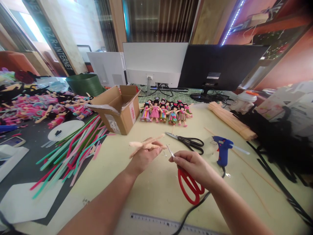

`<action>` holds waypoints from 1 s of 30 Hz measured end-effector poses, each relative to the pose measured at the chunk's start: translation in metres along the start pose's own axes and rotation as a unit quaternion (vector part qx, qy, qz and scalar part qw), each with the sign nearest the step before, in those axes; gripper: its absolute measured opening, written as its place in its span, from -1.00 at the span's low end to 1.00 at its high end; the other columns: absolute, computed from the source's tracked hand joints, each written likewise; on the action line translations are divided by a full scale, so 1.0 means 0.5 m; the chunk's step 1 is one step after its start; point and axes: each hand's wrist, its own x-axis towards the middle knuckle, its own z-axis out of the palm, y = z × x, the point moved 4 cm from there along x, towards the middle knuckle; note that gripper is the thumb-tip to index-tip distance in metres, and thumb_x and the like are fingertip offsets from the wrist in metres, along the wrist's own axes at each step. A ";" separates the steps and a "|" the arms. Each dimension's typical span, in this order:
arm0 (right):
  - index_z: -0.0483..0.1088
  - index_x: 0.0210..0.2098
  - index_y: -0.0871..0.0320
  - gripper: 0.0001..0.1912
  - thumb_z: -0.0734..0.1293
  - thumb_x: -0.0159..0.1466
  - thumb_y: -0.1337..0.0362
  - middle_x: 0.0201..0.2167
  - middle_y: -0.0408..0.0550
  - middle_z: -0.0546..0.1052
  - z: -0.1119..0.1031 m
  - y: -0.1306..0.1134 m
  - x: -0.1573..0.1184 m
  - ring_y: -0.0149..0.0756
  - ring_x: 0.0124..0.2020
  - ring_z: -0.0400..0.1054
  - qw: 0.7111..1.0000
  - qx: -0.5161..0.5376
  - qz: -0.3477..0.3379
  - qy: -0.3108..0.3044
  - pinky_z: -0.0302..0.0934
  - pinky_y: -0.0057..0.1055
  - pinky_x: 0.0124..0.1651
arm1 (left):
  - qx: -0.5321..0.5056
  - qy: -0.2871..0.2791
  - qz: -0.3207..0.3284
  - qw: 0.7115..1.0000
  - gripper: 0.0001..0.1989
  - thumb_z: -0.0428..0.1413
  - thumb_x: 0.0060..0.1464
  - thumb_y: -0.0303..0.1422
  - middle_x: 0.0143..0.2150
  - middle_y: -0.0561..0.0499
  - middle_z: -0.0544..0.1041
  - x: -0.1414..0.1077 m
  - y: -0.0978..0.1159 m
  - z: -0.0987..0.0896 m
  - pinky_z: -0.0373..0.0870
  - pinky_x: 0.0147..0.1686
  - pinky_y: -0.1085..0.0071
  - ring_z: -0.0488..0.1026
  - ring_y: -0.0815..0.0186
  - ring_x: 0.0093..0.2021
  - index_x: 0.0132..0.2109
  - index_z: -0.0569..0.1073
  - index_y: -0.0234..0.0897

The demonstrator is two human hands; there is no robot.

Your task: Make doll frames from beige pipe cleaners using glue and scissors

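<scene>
My left hand (146, 156) is closed around a peach-coloured doll body of fuzzy pipe cleaners (137, 144), its limbs sticking out past the fingers on both sides. In my right hand (192, 163) are red-handled scissors (188, 189), gripped near the pivot with the handle loops hanging below the palm. Their tips point up and left, close to the doll body's right end but apart from it. Black-handled scissors (190, 142) lie on the table just beyond my right hand. To the right of them rests a blue hot glue gun (223, 150).
Finished dolls (163, 112) lie in rows at the back. An opened cardboard box (119, 112) stands behind my left hand, beside loose coloured pipe cleaners (73, 147). Peach pipe cleaners (232, 120) lie bundled at right. A ruler (166, 223) and the glue gun's cord (193, 209) cross the front.
</scene>
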 end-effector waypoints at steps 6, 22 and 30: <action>0.49 -0.28 0.22 -0.65 0.21 0.22 0.10 -0.65 -0.25 0.17 0.002 0.004 0.003 -0.52 -0.64 0.01 1.000 0.012 0.024 -0.016 -0.08 -0.55 -0.59 | 0.019 -0.005 0.014 1.000 -0.78 0.09 0.10 -0.23 -0.10 -0.04 0.51 -0.005 0.001 -0.001 0.34 -0.19 0.42 0.43 0.27 -0.15 -0.26 0.57 -0.23; 0.43 -0.39 0.15 -0.68 0.17 0.30 0.11 -0.62 -0.23 0.26 0.013 0.001 0.001 -0.43 -0.55 0.08 0.987 -0.128 -0.088 0.048 -0.01 -0.45 -0.48 | -0.137 0.022 -0.032 0.990 -0.80 0.20 -0.01 -0.24 -0.35 -0.05 0.53 0.002 -0.008 0.005 0.37 -0.27 0.40 0.46 0.30 -0.29 -0.33 0.53 -0.32; 0.40 -0.36 0.12 -0.74 0.16 0.32 0.18 -0.61 -0.22 0.35 0.024 0.000 0.004 -0.40 -0.55 0.15 0.968 -0.195 -0.124 0.100 0.00 -0.44 -0.45 | -0.166 0.039 -0.063 0.983 -0.81 0.21 -0.01 -0.27 -0.41 -0.03 0.54 0.004 -0.017 0.006 0.28 -0.41 0.48 0.45 0.34 -0.34 -0.31 0.49 -0.34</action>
